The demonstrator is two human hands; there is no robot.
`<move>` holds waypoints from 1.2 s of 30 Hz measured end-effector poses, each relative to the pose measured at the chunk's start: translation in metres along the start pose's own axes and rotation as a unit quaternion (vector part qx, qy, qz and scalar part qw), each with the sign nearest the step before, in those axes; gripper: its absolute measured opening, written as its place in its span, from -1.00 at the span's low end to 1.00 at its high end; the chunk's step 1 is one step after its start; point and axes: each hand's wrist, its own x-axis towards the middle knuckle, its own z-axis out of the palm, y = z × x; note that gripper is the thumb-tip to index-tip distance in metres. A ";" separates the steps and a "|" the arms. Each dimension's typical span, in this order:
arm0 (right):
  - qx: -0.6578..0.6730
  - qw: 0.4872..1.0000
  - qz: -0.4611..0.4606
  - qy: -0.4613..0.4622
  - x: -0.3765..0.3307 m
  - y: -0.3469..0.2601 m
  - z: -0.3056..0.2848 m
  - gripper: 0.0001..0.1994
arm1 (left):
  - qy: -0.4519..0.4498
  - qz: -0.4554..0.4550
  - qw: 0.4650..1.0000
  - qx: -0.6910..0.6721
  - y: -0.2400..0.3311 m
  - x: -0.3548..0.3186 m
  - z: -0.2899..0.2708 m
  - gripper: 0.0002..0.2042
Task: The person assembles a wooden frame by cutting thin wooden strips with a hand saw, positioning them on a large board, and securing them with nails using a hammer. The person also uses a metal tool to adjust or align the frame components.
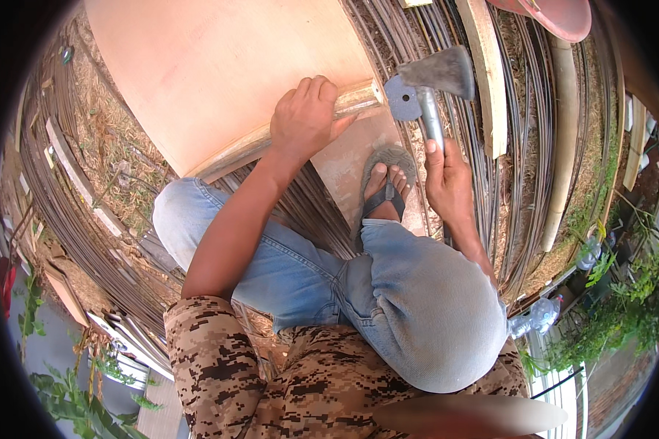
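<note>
My left hand (305, 117) presses down on a pale wooden batten (351, 101) along the edge of a large plywood sheet (220, 66). My right hand (447, 179) grips the metal handle of a hatchet (436, 77), whose dark head is raised just right of the batten's end. A small round grey disc (403, 97) sits beside the hatchet head. My sandalled foot (386, 183) rests on a lower board between the two hands. I am crouched, with my knees in blue jeans.
Long bundles of steel rebar (520, 146) lie under and right of the plywood. Wooden planks (483, 66) and a bamboo pole (564, 146) lie across them. A red tub (556, 14) sits at top right, plastic bottles (538, 314) and green plants at lower right.
</note>
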 end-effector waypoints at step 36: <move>-0.083 0.973 -0.003 -0.215 -0.052 0.039 -0.017 -0.63 | -0.019 -0.223 0.975 -0.005 -0.080 -0.137 -0.042 -0.47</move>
